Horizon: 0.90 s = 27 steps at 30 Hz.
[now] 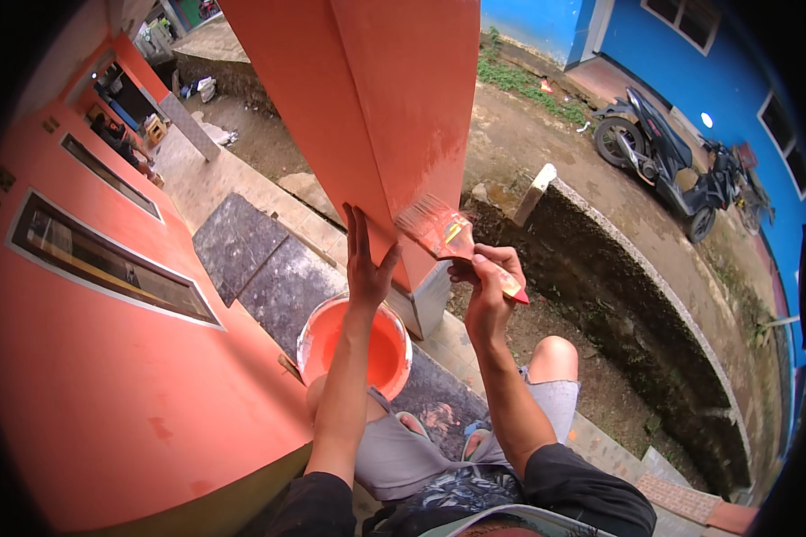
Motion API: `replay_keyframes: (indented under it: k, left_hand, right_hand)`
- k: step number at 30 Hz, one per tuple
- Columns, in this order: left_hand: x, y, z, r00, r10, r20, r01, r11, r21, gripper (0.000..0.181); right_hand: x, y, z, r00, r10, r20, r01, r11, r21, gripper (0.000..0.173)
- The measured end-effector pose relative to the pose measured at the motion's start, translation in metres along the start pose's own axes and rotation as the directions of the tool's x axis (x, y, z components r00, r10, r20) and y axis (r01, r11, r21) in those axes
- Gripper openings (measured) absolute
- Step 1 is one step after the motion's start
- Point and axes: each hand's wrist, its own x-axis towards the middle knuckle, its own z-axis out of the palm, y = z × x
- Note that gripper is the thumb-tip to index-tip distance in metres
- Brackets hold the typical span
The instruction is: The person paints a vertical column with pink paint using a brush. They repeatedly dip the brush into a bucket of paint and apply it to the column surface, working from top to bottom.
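A flat paintbrush (pixel 436 228) with a red-tipped handle is gripped in my right hand (pixel 494 288). Its paint-coated bristles lie against the face of an orange square pillar (pixel 403 101), near the pillar's lower end. Part of that face has a wet, streaky sheen. My left hand (pixel 369 262) rests on the pillar's adjoining face, fingers spread and holding nothing. Below my left forearm stands a bucket (pixel 406 335) of orange paint with a smeared white rim. The forearm hides part of the bucket. Grey tile (pixel 430 309) covers the pillar's foot.
Dark paint-spotted boards (pixel 289 268) cover the tiled porch floor. An orange wall (pixel 107 376) with windows runs along the left, where a person (pixel 124 141) sits farther back. A low concrete wall (pixel 618 282) curves on the right; beyond it, a motorcycle (pixel 665 154) is parked by a blue house.
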Motion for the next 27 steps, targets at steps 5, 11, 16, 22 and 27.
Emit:
replay_keyframes:
  k: [5,11,16,22,27]
  left_hand:
    - [0.002,0.002,-0.001,1.000,0.005,0.010,-0.005,1.000,-0.011,0.091]
    - [0.001,0.002,0.002,1.000,-0.019,0.024,0.019,1.000,-0.005,0.092]
    - [-0.001,0.000,-0.001,1.000,-0.019,0.021,0.020,1.000,-0.023,0.092]
    - [0.001,-0.004,0.002,0.999,-0.024,0.033,0.025,1.000,-0.012,0.094]
    - [0.001,-0.001,0.000,0.997,-0.058,0.045,0.059,0.998,-0.020,0.093]
  right_hand:
    - [0.038,-0.026,0.039,0.984,-0.176,-0.011,0.172,0.946,0.275,0.018]
    - [0.037,0.020,0.001,0.998,0.037,-0.041,-0.033,0.994,0.100,0.017]
    - [0.058,-0.025,0.019,0.991,-0.113,-0.065,0.129,0.928,0.349,0.018]
    - [0.070,0.015,0.006,0.998,-0.021,-0.059,0.027,0.994,0.106,0.015]
    - [0.075,-0.030,0.012,0.986,-0.131,-0.108,0.152,0.965,0.216,0.014]
